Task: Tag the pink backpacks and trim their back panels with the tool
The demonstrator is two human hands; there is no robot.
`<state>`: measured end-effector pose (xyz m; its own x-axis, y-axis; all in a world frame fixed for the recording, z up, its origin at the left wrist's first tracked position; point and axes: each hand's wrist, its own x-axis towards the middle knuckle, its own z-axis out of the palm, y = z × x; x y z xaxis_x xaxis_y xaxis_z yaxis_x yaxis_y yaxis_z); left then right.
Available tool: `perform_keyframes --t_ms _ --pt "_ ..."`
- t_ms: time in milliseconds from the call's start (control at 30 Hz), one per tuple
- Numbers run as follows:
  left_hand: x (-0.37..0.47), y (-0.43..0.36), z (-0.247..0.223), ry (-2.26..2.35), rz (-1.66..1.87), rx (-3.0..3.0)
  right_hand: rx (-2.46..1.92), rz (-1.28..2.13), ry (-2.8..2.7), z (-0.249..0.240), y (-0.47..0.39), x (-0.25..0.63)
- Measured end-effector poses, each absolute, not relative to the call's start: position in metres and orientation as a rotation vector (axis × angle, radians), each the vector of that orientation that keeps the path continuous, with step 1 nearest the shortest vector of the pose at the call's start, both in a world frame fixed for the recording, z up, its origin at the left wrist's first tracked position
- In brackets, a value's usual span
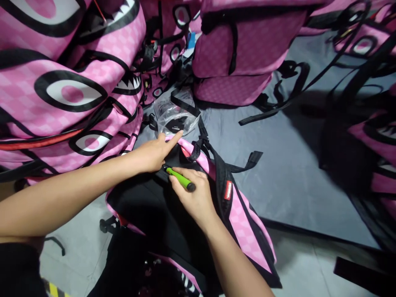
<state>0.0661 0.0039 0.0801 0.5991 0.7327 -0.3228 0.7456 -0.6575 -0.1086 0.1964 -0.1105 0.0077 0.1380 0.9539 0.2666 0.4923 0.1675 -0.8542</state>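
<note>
A pink checkered backpack with black panels and a small red label on its strap lies open in front of me, its black inner side facing up. My left hand grips the backpack near its top edge, one finger stretched along the pink trim and the others curled against the black fabric. In my right hand is a slim green-handled tool with a black end. Its tip points at the black fabric right beside my left fingers and is hidden there. A clear plastic bag lies just beyond the backpack's top edge.
Pink backpacks with eye and teeth prints are piled high on the left. Another pink bag stands at the back of the grey table. Loose black straps trail over it, and more bags sit at the right.
</note>
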Motion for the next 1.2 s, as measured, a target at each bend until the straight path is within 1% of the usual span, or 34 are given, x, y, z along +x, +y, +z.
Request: perform_keyframes --t_ms 167,633,800,1200 --pt "0.068 0.009 0.082 1.23 -0.607 2.706 -1.51 0.566 -1.445 0.004 -0.109 0.187" --pt "0.066 0.014 0.077 1.262 -0.601 2.72 -1.576 0.661 -1.354 0.01 -0.105 0.184" --pt "0.067 0.013 0.076 1.275 -0.589 2.752 -1.429 0.775 -1.372 0.007 -0.107 0.194" --pt "0.063 0.016 0.069 1.241 -0.536 2.771 -1.563 0.625 -1.403 0.014 -0.107 0.185"
